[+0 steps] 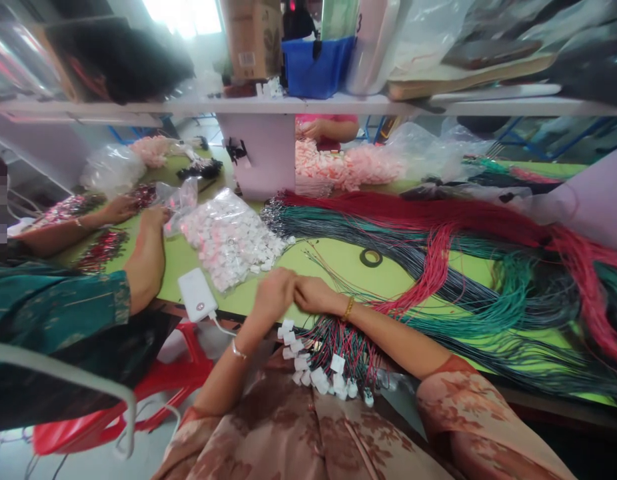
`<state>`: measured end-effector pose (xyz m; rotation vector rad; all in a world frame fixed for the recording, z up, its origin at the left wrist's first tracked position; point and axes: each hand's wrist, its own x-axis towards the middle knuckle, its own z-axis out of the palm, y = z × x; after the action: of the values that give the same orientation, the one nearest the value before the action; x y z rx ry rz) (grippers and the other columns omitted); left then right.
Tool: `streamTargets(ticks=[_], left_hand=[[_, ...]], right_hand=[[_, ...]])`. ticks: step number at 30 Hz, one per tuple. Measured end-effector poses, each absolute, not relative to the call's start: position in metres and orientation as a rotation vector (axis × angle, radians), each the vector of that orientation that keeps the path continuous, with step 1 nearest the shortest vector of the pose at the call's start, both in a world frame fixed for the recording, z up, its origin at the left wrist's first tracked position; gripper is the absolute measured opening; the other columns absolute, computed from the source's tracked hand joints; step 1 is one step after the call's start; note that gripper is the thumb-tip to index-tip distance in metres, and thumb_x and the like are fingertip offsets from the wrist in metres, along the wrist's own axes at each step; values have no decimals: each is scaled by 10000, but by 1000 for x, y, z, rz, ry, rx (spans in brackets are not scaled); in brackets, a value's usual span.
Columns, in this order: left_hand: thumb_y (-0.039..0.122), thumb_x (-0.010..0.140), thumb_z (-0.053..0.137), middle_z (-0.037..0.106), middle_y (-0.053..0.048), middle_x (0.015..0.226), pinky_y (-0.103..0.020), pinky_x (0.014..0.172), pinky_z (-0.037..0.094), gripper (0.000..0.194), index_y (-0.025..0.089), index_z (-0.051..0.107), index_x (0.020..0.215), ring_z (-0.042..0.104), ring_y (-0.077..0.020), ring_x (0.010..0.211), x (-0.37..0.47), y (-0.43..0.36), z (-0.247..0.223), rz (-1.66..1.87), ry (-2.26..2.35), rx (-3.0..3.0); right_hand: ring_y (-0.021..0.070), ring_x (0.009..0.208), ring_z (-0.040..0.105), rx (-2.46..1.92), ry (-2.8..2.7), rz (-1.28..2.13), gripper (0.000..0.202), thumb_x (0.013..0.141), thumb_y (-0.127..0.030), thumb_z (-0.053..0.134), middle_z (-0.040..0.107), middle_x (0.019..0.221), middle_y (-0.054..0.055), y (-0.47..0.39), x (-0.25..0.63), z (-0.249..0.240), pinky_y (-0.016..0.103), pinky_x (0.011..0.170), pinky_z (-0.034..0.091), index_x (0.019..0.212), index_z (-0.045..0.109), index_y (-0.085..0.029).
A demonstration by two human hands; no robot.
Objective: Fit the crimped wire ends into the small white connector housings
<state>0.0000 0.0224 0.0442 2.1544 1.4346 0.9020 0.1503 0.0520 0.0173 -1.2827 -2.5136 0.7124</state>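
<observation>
My left hand (274, 293) and my right hand (312, 295) meet at the front edge of the green table, fingers pinched together. Whatever lies between the fingertips is too small and blurred to make out. Just below them, a bunch of red, green and black wires (341, 337) hangs over the edge, with white plastic connectors (333, 381) on the ends above my lap. Beyond my left hand lies a clear bag of white connectors (233, 240). Loose wire ends (321, 263) stretch across the table beyond my right hand.
Long bundles of red wires (388, 208) and green wires (508, 287) cover the right side. A black tape roll (371, 257) and a white power bank (197, 295) with a cable lie nearby. A co-worker's arm (147, 257) is at left. A shelf (188, 107) crosses above.
</observation>
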Motion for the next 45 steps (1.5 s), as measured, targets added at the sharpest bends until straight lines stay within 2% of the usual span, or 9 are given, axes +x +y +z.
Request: streamTargets(ticks=[3,7,11,15,19,24,30,38,45], left_hand=[[116,858,431,591,-141,867,-387,808,379,225,174,636,786,522,-277,895,-33,58,30,722,1874,2115],[105,826,462,583,-158,937,-403,820,364,171,173,619,828,501,-303,952,-48,75,10,549,1913,2215],[128,833,475,581,-134,935,-399,845,367,175,173,624,915,505,-288,956,-42,69,11,714,1901,2136],[215,844,528,592,-81,913,-330,770,411,188,183,646,986,533,-208,846,-28,62,19,1128,1612,1716],[306,768,656,529,-4,666,-219,537,350,203,146,662,892,468,-95,566,-12,62,24,1147,1157,995],[265,619,799,544,21,635,-142,426,254,292,145,555,722,439,-32,496,0,64,26,1164,877,612],[346,655,804,578,-3,650,-135,397,267,324,113,582,696,437,-16,477,4,66,26,1167,888,601],[434,602,829,546,28,570,-161,399,252,393,128,608,709,416,-22,434,9,62,28,1226,1058,709],[486,635,784,518,42,490,-193,437,270,398,146,582,681,426,-52,421,27,53,21,1398,1196,813]], right_hand=[[150,647,517,-1269,-2339,739,125,854,-173,460,645,767,67,59,156,14,257,626,349,894,574,-140],[120,642,489,-1193,-1986,984,78,807,-203,482,599,714,13,70,159,9,229,621,372,777,540,-161],[115,657,492,-1117,-1767,1115,127,785,-279,523,586,714,-1,79,160,11,235,642,397,762,560,-159],[113,636,472,-1084,-1682,1132,168,777,-328,545,556,678,-12,79,161,19,242,637,395,758,574,-164],[106,595,444,-1079,-1665,1105,174,771,-336,551,529,649,-22,74,163,26,241,602,376,758,579,-164],[97,568,427,-1130,-1667,1070,158,754,-315,548,512,621,-29,69,166,28,230,564,348,728,574,-162],[94,555,426,-1168,-1699,1062,150,739,-301,543,526,606,-27,70,168,27,226,553,345,700,575,-159],[93,557,438,-1163,-1749,1009,122,717,-268,532,538,607,-25,70,165,28,222,561,349,675,564,-158],[88,538,416,-1175,-1856,796,156,786,-265,529,523,593,-28,64,162,28,220,553,318,667,545,-165]])
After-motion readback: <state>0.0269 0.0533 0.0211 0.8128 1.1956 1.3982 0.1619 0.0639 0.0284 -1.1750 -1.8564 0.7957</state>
